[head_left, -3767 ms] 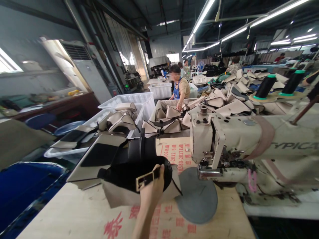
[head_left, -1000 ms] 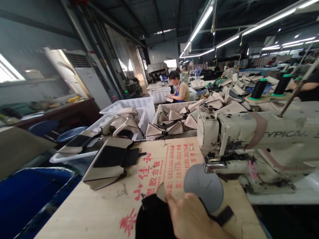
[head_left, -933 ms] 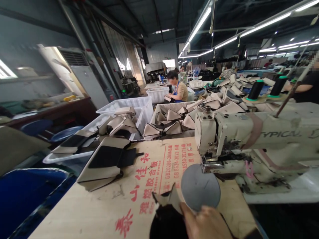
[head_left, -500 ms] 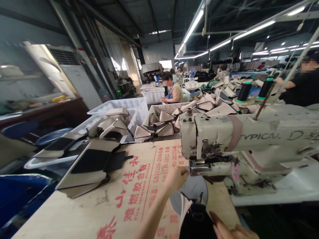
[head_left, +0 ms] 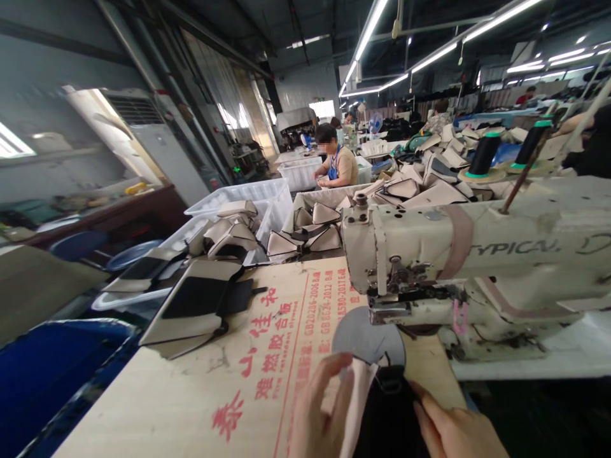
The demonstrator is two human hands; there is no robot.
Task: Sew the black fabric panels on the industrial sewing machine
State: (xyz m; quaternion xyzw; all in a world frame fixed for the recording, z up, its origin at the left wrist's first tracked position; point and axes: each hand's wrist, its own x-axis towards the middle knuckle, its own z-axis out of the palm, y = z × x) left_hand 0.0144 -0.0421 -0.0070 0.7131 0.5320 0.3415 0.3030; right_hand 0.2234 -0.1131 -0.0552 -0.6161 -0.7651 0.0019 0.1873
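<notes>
Black piece (head_left: 389, 413) with pale lining, at the bottom edge of the view, on the near end of the worktop (head_left: 157, 401), just in front of the grey disc (head_left: 367, 334). Left hand (head_left: 317, 413) closed on the pale edge, fingers curled over it. Right hand (head_left: 458, 432) against the black side, thumb along the cloth; grip cut off by the frame, hence not to be told. Machine (head_left: 477, 254) just behind the disc, head above it. Red printed characters across the worktop. Beige-and-black stack (head_left: 195, 308) at far left, well apart from both hands. White bins (head_left: 252, 194) of similar parts behind. Two black cones (head_left: 484, 156) beyond the machine. Seated person (head_left: 337, 162) farther back.
</notes>
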